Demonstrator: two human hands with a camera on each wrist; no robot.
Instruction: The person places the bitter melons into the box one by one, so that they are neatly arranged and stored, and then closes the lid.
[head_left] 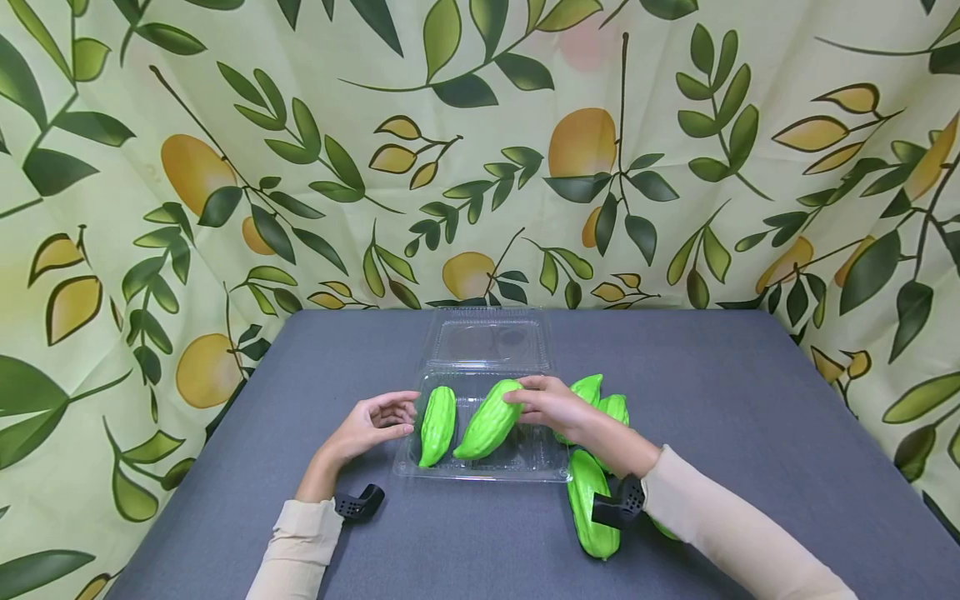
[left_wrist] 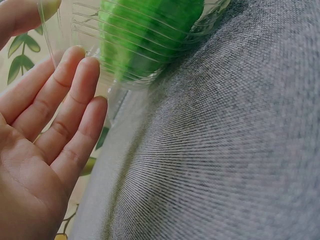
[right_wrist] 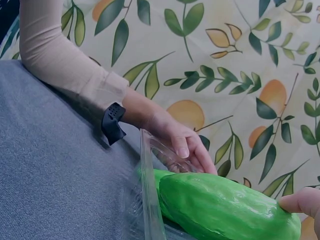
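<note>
Just below the head view's centre, the right hand [head_left: 555,408] has fingers and thumb pinching a slanted green gourd [head_left: 489,423] by its upper end, over the clear box [head_left: 487,477]! Left of it, another gourd [head_left: 438,427] lies inside. At the box's left side, the left hand [head_left: 377,423] has its fingers loosely extended, while more gourds [head_left: 588,500] sit lower right on the grey bench [head_left: 750,400].

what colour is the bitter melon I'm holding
The bitter melon is bright green, clearest in the right wrist view.
</note>
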